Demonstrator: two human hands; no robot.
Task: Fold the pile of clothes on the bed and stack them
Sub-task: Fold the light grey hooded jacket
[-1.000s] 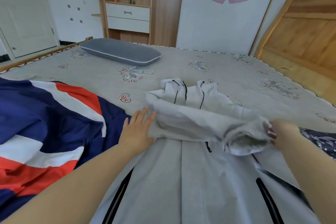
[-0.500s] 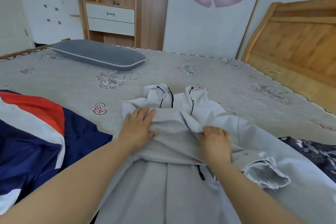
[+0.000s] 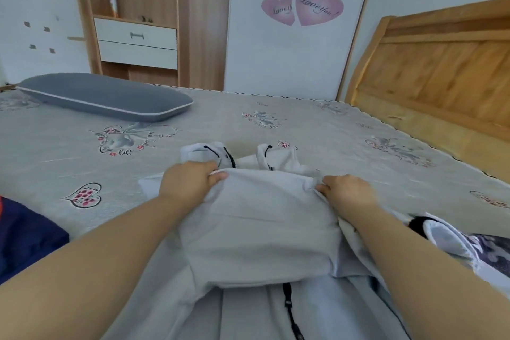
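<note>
A light grey zip-up hooded jacket lies on the bed in front of me, its hood pointing away and its black zipper running toward me. A folded-over panel of it is bunched across the chest. My left hand grips the far left corner of that panel. At the far right corner my right hand pinches the cloth. One sleeve cuff lies open at the right.
A navy, red and white garment lies at the left edge. A dark patterned cloth sits at the right. A grey pillow rests at the far left; the wooden headboard is on the right, a shelf unit behind.
Both hands moved up along the jacket and now grip the far corners of the folded panel. My right hand let go of the sleeve cuff, which now lies at the right.
</note>
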